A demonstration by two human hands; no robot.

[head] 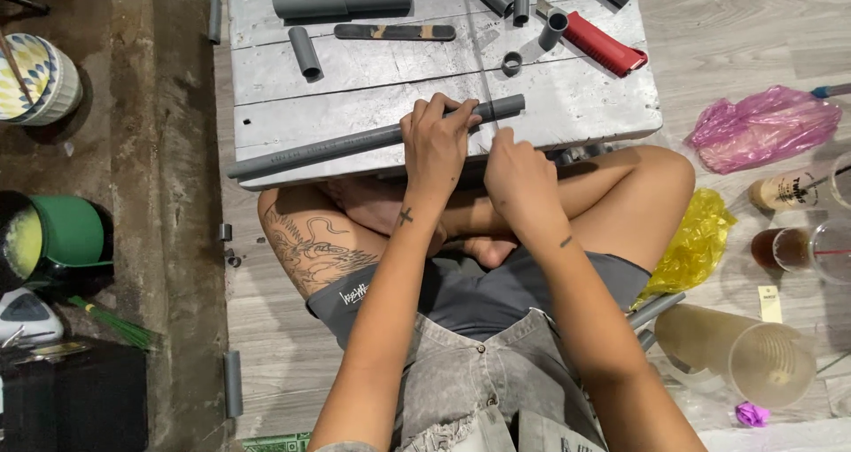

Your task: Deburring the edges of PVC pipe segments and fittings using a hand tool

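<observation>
The long grey plastic pipe (355, 142) lies along the near edge of the low silver-painted wooden board table (567, 106), its long axis running left to right and rising slightly toward the right end, which shows an open round mouth. It is plain, matte and straight (faint markings run along its side). The left hand (436, 146) curls its fingers over the pipe, gripping it down onto the board. The right hand (519, 173) is closed around something thin just beside the pipe; what it holds is hidden. Short grey pipe offcuts (304, 51) and a red-handled saw (603, 44) lie farther up the table. On the floor to the right, a clear plastic cup (740, 354) lies tipped, seemingly empty.
</observation>
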